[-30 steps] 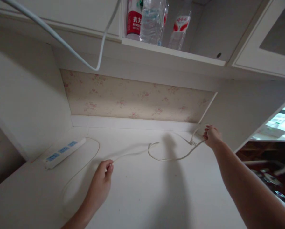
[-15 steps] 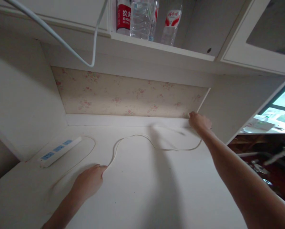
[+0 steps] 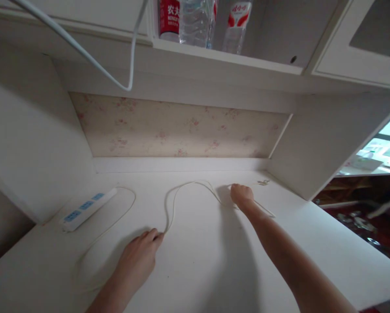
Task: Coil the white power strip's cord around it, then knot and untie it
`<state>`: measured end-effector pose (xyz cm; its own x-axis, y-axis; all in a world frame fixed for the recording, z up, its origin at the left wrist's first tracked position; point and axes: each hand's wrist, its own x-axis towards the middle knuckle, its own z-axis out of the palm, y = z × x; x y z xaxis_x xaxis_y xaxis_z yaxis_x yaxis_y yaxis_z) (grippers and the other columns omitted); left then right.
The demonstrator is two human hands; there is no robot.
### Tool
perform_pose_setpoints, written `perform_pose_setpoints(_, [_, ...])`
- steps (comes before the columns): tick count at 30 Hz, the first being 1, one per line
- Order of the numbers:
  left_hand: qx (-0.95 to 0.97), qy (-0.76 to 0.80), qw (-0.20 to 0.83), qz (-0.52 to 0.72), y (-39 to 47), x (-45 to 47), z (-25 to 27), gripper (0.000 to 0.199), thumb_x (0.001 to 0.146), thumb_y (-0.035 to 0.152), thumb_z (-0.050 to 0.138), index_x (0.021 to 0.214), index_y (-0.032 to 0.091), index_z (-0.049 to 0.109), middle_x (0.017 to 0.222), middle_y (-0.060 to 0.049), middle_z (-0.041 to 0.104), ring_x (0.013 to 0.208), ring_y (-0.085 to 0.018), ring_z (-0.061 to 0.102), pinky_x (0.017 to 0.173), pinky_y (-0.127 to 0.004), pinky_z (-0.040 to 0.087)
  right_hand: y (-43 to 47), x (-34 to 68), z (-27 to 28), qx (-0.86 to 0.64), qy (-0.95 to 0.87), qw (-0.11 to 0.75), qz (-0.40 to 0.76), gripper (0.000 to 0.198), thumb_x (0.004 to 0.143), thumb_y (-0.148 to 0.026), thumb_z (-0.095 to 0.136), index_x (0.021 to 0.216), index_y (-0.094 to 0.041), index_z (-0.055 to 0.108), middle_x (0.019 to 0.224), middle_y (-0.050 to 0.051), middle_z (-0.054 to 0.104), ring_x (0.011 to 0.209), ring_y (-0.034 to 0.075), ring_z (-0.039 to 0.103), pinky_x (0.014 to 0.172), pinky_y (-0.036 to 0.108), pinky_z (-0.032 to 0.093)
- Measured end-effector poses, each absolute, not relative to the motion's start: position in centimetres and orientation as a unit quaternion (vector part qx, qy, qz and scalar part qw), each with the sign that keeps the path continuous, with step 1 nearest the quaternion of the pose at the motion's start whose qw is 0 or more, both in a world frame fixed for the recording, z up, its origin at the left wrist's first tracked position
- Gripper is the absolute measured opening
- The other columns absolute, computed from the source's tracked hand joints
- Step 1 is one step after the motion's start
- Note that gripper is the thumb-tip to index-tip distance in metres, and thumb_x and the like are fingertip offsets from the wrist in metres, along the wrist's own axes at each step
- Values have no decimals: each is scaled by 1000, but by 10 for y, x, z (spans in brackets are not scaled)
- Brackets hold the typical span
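Note:
A thin white power cord [image 3: 173,208] winds across the white desktop. My left hand [image 3: 142,252] pinches it near the middle of the desk, with a slightly raised loop running off to the right. Farther back, my right hand [image 3: 241,193] is closed around another stretch of the cord; its fingertips are mostly hidden. Beyond that hand the cord's end, seemingly a plug [image 3: 263,182], lies near the back right corner. At the left rests a white power strip [image 3: 88,208] with blue socket panels, its cord curving toward me and passing behind my left forearm.
Overhead, an open cabinet shelf [image 3: 227,56] holds several plastic bottles [image 3: 195,24]. A white bent tube [image 3: 93,67] hangs across the upper left. Side panels [image 3: 338,134] enclose the desk, and floral wallpaper [image 3: 182,128] covers the back. Cluttered furniture stands beyond the right panel.
My right hand has come away from the back right corner, moving left and toward me with the cord. My left hand has shifted slightly right, still pinching it.

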<state>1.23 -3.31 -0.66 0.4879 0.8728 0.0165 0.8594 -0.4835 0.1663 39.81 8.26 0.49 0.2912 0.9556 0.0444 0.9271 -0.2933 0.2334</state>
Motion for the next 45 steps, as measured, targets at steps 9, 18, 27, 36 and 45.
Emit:
perform_pose_setpoints(9, [867,476,112,99,-47,24,0,37,86,17,41,121,26,52,111,-4,59,101,-20,54,86,-34,44,54,457,-1,822,540,86,159,34,85,-9,34,99,-7,64,104,21,60,101,28,53,81,41,34])
perform_pose_setpoints(18, [854,482,139,139,-46,18,11,28,90,27,39,104,26,63,98,-4,62,90,-18,58,81,-28,43,33,365,17,718,657,-141,181,35,90,-20,35,118,-16,55,116,12,57,106,25,49,95,43,31])
perform_pose_setpoints(27, [725,670,-81,139,61,-101,40,40,87,31,41,118,10,54,115,-15,53,111,-26,47,98,-36,34,-69,157,14,298,921,-249,-39,40,89,-36,46,127,-23,46,126,6,54,112,21,48,97,36,36])
perform_pose_setpoints(36, [663,747,-15,42,74,-182,-6,56,84,47,38,123,8,47,110,-19,56,99,-30,56,81,-38,43,-34,215,-24,350,923,-150,46,37,90,-18,42,124,-28,53,91,3,68,87,18,60,81,31,44])
perform_pose_setpoints(45, [641,731,12,235,33,-124,2,46,82,49,45,117,20,49,112,-9,56,94,-22,58,79,-30,44,0,363,-19,660,735,-120,103,55,70,2,38,114,-19,62,124,11,57,118,23,50,106,45,29])
